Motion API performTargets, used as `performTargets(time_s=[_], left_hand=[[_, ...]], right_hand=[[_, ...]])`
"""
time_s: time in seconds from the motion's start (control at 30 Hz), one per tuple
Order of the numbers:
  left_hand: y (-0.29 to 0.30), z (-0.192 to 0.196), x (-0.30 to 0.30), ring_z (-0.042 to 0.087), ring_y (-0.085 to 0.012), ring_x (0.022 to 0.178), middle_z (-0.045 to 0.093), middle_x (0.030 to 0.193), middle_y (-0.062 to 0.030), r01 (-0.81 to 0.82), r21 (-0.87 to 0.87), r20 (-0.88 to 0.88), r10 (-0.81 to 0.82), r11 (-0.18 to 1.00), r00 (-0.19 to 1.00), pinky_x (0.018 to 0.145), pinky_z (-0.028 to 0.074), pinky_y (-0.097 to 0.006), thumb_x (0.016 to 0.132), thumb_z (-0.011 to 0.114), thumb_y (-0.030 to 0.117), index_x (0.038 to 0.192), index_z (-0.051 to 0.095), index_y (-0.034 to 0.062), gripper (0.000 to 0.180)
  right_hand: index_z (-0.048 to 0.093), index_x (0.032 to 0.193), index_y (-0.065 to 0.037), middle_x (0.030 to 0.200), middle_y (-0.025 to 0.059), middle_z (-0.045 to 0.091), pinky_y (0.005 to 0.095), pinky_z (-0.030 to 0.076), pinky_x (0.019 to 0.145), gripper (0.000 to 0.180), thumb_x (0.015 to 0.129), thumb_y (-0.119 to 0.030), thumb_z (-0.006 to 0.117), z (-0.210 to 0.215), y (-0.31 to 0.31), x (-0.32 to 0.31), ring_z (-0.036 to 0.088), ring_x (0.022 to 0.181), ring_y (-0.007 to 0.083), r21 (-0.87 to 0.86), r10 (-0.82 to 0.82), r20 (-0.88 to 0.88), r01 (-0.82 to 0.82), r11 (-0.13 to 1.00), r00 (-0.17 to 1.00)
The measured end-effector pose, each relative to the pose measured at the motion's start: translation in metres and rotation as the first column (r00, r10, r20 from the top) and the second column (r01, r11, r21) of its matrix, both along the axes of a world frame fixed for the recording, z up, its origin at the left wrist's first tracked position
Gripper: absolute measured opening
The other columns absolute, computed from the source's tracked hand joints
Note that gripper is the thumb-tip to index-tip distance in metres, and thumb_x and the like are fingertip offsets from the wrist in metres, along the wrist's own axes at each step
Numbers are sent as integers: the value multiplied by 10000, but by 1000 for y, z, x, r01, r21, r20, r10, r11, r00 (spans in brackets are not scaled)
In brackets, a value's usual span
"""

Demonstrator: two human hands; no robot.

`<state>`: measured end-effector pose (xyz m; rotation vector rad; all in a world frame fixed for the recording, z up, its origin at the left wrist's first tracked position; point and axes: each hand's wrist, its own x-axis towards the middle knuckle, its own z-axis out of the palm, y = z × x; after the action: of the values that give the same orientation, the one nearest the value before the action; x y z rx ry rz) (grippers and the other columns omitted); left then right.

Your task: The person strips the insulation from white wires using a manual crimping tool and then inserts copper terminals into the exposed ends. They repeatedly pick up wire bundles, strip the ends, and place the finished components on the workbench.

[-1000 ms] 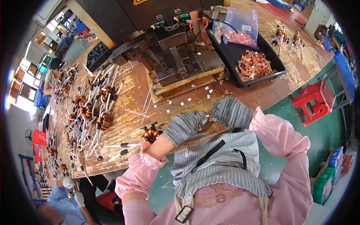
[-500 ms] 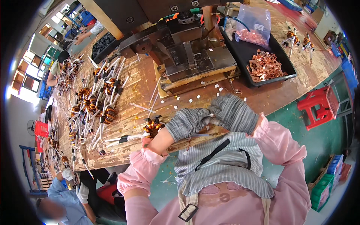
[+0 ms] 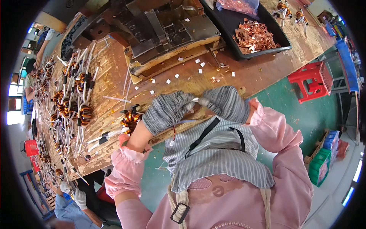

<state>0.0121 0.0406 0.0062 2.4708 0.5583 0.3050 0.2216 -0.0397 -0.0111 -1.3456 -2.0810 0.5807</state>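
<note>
Two gloved hands meet at the near edge of the wooden tabletop (image 3: 114, 72), just above the person's striped apron. Both wear grey knit gloves: the left hand (image 3: 167, 111) and the right hand (image 3: 225, 103) face each other with their fingers curled shut on the two ends of a thin white sleeved lead (image 3: 195, 100), which bridges the small gap between them. Just to the left of the left hand, beside its wrist, a copper-wound toroid coil (image 3: 130, 119) lies on the tabletop with white leads trailing from it toward the near edge. Farther left, many similar coils (image 3: 82, 110) with long white leads lie spread in rows along the board. Beyond the hands, small white sleeve offcuts (image 3: 199, 71) are scattered in front of a metal press fixture (image 3: 167, 34). At the far right, a black tray (image 3: 263, 38) holds a heap of copper pieces. A red plastic stool (image 3: 313, 80) stands on the green floor, right of the tabletop.
</note>
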Motion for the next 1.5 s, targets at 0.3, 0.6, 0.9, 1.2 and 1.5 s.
performTargets(time_s=[0.3, 0.6, 0.9, 1.2, 1.5], left_hand=[[4, -4, -4, 601, -297, 820, 613, 932, -142, -187, 34, 67, 185, 982, 981, 714, 486, -348, 814, 581, 202, 1033, 591, 52, 266], [8, -7, -6, 591, -293, 905, 610, 968, -159, -206, 81, 33, 204, 975, 978, 782, 467, -338, 818, 588, 213, 1047, 587, 47, 284], [9, -5, -5, 599, -291, 842, 616, 918, -146, -194, 87, 41, 191, 977, 981, 736, 473, -341, 817, 585, 218, 1037, 591, 51, 276], [7, 5, -2, 599, -285, 802, 605, 870, -123, -201, 48, 43, 199, 978, 979, 700, 474, -335, 819, 575, 214, 1016, 591, 55, 254], [7, 3, -2, 603, -279, 799, 614, 854, -125, -205, 33, 90, 202, 978, 975, 696, 476, -340, 798, 601, 205, 998, 602, 47, 255]], right_hand=[[599, 961, -44, 895, 142, 588, 352, 485, 693, 241, 828, -240, 554, 15, -4, 71, 575, 837, 287, 106, -396, 148, 383, 918, 906], [575, 946, -52, 912, 113, 570, 347, 480, 741, 227, 824, -241, 549, 2, 31, 39, 555, 860, 284, 211, -257, 284, 201, 956, 924], [575, 932, -34, 816, 61, 616, 269, 479, 659, 265, 782, -238, 653, 4, 9, 58, 593, 740, 123, 65, -424, -159, 438, 897, 892], [606, 981, -35, 797, 48, 632, 252, 469, 631, 243, 786, -177, 638, -2, 12, 32, 557, 673, 104, -467, -247, -377, 47, 883, 893], [611, 1007, -32, 756, 26, 607, 235, 456, 592, 276, 776, -178, 656, 8, 26, 17, 529, 624, 81, -550, -217, -488, -104, 829, 845]])
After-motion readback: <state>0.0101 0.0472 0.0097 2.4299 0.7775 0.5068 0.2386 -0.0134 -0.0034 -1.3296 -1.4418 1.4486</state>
